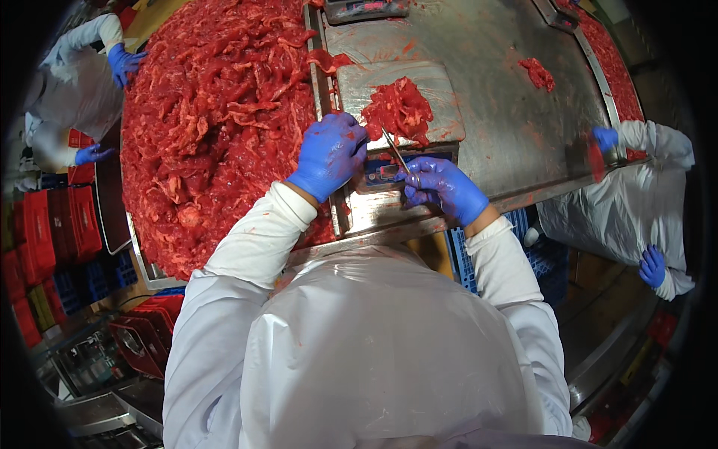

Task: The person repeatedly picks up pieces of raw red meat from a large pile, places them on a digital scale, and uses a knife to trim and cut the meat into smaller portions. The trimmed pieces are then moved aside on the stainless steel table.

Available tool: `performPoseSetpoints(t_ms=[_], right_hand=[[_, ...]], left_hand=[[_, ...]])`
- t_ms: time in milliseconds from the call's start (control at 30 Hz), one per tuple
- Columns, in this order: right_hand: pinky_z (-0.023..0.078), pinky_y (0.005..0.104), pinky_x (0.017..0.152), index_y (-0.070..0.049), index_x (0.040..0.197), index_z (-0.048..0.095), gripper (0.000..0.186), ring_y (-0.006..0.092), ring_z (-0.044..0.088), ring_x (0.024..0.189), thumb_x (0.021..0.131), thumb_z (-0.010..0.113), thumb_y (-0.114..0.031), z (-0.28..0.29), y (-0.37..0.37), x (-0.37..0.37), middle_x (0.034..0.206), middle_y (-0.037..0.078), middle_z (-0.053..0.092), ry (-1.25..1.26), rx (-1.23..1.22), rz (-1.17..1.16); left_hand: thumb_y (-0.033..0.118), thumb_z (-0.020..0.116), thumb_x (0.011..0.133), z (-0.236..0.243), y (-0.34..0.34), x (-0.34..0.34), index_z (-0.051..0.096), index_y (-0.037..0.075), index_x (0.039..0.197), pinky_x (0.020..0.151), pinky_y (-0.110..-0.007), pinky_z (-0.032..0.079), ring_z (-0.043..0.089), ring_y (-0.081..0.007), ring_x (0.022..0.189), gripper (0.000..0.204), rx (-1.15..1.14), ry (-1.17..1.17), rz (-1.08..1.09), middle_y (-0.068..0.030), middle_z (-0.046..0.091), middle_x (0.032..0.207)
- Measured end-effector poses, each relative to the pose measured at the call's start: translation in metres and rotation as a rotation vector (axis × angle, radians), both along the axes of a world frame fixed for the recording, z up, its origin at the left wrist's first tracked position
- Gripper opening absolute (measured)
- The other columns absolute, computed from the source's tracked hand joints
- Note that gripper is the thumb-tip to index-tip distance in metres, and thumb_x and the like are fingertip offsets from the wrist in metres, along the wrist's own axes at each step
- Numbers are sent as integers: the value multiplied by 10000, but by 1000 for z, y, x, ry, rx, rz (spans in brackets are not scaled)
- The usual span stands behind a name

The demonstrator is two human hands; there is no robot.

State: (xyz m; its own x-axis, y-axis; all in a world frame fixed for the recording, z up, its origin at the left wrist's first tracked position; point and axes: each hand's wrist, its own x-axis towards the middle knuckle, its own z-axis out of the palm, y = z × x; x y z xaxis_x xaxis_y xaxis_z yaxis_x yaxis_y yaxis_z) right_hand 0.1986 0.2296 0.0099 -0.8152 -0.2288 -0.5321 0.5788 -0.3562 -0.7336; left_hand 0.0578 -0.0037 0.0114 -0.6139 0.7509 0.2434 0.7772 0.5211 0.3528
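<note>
My left hand [329, 157] is closed at the metal divider beside the large heap of red meat strips [217, 127]; what its curled fingers hold is hidden. My right hand [441, 187], just to its right, grips a thin metal tool [397, 154], possibly a blade, angled up toward a small pile of meat [396, 105]. That pile lies on a steel weighing scale [437, 82] with a display at its front, partly covered by my hands. The scale stands on the steel table [508, 135], where a loose scrap of meat [537, 73] lies farther right.
Co-workers in white stand left [75, 90] and right [613, 209], both in blue gloves. Another scale [363, 9] sits at the back. A second meat heap [613, 75] lies beyond the right rail. Red crates [63, 232] are stacked left, blue crates [460, 262] below the table edge.
</note>
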Motion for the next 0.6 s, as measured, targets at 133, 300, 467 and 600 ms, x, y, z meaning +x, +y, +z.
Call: performPoseSetpoints(t_ms=[133, 300, 467, 600], right_hand=[[573, 288, 714, 10, 1171, 696, 269, 154, 691, 776, 1007, 706, -202, 1, -17, -26, 923, 81, 711, 4, 97, -88], [581, 308, 717, 10, 1124, 697, 220, 169, 686, 762, 935, 746, -92, -20, -36, -9, 934, 84, 714, 63, 131, 2], [587, 307, 826, 16, 1165, 714, 268, 164, 711, 907, 910, 739, -62, -29, -51, 41, 1064, 84, 746, 412, 509, 337], [570, 297, 873, 11, 1075, 721, 165, 165, 707, 946, 912, 697, 8, -29, 34, 74, 1064, 105, 747, 144, 568, -15]], left_hand=[[214, 733, 872, 4, -4, 8, 737, 75, 953, 836, -464, 540, 657, -335, 949, 161, 4, -46, -62, -117, 680, 1022], [186, 742, 863, -14, -52, 20, 747, 69, 977, 863, -455, 553, 669, -349, 991, 163, 79, -174, 99, -131, 684, 1038], [169, 719, 878, -52, -103, 4, 720, 72, 1160, 979, -433, 542, 664, -349, 1115, 298, 190, -333, 413, -145, 663, 1202], [142, 705, 893, -51, -117, -19, 663, 49, 1320, 1075, -421, 502, 634, -347, 1226, 439, 259, -433, 528, -177, 642, 1325]])
